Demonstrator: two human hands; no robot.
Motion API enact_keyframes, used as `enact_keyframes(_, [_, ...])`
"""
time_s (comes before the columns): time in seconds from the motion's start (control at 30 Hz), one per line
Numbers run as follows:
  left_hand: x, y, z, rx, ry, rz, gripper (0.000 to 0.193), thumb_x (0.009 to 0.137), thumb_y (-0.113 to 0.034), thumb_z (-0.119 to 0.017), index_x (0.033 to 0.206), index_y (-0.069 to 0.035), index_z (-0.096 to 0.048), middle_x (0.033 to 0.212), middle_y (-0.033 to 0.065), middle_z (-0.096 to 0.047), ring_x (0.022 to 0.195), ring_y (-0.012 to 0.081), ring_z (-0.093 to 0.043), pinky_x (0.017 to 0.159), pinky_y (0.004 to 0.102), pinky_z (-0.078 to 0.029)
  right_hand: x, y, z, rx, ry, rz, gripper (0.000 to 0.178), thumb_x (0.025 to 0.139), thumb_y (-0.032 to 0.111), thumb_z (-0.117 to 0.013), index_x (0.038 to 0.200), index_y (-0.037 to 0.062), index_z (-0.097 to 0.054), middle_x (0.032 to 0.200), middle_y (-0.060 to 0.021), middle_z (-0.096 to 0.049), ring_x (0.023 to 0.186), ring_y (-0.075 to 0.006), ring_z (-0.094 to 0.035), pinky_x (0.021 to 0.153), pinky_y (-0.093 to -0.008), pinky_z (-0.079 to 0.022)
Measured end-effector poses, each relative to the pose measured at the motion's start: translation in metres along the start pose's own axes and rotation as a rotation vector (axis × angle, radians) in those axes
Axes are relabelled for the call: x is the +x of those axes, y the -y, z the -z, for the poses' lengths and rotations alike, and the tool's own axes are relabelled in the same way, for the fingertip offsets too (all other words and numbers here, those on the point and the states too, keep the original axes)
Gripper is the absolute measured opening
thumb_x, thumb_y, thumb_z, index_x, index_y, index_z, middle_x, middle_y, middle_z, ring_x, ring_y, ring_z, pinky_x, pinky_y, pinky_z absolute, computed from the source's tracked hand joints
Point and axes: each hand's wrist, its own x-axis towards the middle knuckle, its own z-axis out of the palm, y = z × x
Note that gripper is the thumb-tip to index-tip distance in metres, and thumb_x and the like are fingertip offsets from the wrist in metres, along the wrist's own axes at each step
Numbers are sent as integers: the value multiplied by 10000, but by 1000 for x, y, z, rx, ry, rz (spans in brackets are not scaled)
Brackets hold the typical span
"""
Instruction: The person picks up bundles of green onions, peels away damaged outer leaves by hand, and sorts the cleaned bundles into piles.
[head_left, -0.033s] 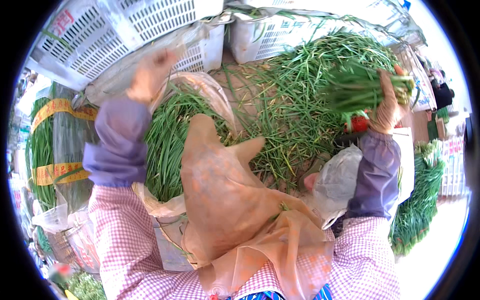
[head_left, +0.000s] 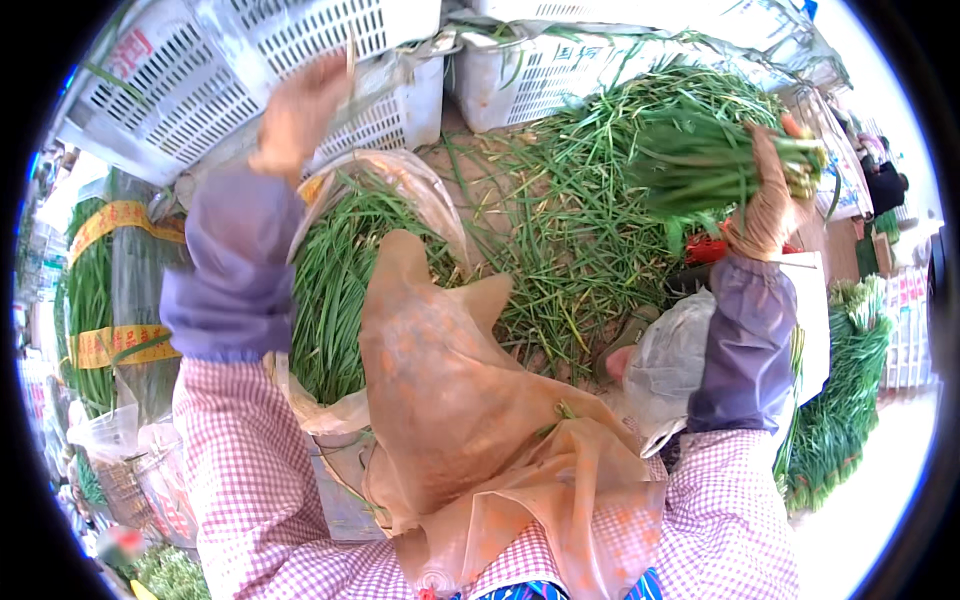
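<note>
My right hand [head_left: 768,205] is closed around a bunch of garlic chives [head_left: 695,165], its leaves to the left and its pale stem ends to the right. My left hand [head_left: 300,112] is raised in front of the white crates at the upper left. Motion smears its fingers, and a thin pale strip shows at its tips; whether it grips that I cannot make out. Below this hand, more chives [head_left: 340,300] lie in an opened pale wrapper [head_left: 440,195]. A large heap of loose chives [head_left: 590,240] spreads over the ground ahead.
White slotted crates [head_left: 180,85] line the far side. Wrapped chives with yellow bands [head_left: 85,300] stand at the left, and another chive stack [head_left: 840,400] at the right. A brown translucent apron [head_left: 450,400] covers my lap. A clear plastic bag [head_left: 672,350] lies by my right forearm.
My left hand has moved up, farther over the crates. The bunch in my right hand has shifted slightly left and looks less blurred.
</note>
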Motion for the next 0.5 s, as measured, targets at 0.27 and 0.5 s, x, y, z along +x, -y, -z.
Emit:
enact_keyframes(0.27, [-7,-286,-74,175,759,-414,778,864,-489,-585,1356,66,-349,1314,238,-473,1217,281,-469,1007,329,-389,-54,90,-27,931,186,-591,279,831,115,-608,1072,-19,-568,951,-168,-657,866,-255,-655,804,-356,-554])
enact_keyframes(0.5, [-176,-175,-115,-519,1238,480,814,864,-645,-450,1389,-29,-357,1307,78,-500,1168,215,-483,1015,340,-361,-105,12,81,869,243,-1026,416,839,178,-596,1201,-17,-538,902,-156,-642,787,-236,-646,723,-344,-549])
